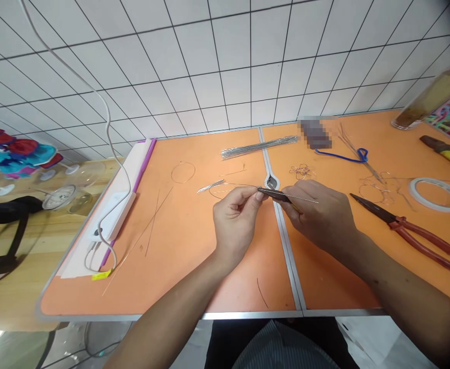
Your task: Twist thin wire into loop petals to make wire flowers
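Gripping one pair of slim pliers (276, 194) in right hand (322, 211), fingers wrapped; pinching one thin wire (307, 199) at tool tip with left hand (234, 218), between tabletop's (190, 266) front and back edges. Counted toward right edge: one red-handled pliers (397, 223).

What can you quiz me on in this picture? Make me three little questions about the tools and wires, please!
1. Pick one: what colour are the handles of the big pliers lying open on the table?
A) blue
B) red
C) white

2. True or false: the flat white ring is farther to the right in the picture than the bundle of silver wires.

3. Which hand is wrapped round the handle of the dark-nosed tool?

Key: 1: B. 2: True. 3: The right hand; the left hand has its fingertips by the tool's tip.
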Motion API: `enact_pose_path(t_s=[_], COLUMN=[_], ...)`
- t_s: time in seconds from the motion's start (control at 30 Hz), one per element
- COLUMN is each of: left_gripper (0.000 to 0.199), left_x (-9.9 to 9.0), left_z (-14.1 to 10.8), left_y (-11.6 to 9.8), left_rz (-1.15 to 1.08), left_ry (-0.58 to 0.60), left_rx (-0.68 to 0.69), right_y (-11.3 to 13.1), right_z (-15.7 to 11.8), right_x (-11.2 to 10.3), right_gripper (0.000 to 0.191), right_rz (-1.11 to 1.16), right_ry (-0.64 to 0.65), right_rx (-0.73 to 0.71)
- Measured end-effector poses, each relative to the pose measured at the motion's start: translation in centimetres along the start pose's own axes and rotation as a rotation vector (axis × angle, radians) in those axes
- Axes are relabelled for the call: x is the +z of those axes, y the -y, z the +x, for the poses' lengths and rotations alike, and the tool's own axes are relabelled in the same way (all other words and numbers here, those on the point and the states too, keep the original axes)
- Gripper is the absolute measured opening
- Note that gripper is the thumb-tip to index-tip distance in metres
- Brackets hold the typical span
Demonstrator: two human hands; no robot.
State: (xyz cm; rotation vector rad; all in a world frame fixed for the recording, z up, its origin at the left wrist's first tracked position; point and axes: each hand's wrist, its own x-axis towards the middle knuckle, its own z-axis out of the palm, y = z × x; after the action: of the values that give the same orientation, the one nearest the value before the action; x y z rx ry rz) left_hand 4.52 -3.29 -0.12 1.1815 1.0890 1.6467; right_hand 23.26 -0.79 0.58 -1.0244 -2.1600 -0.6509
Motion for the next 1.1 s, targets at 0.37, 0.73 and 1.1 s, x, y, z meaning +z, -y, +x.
enact_pose_path(t_s=[0.37, 0.73, 1.1], left_gripper=[0.019, 0.012, 0.011], left_x=[-0.04, -0.09, -0.17], left_z=[0.13, 0.30, 0.18], left_y=[-0.17, 0.01, 0.32], left_rz=[-0.014, 0.003, 0.010], left_ry=[0.020, -0.057, -0.060], left_rx=[-0.023, 0.056, 0.085], right_y=[-0.19, 0.10, 0.48], right_z=[-0.08, -0.09, -0.07], right_x=[0.33, 0.13, 0.15], right_gripper=[0.037, 0.026, 0.029], right_rz=[-0.002, 0.086, 0.112], right_ry=[0.011, 0.026, 0.026], right_rx=[0.011, 0.043, 0.048])
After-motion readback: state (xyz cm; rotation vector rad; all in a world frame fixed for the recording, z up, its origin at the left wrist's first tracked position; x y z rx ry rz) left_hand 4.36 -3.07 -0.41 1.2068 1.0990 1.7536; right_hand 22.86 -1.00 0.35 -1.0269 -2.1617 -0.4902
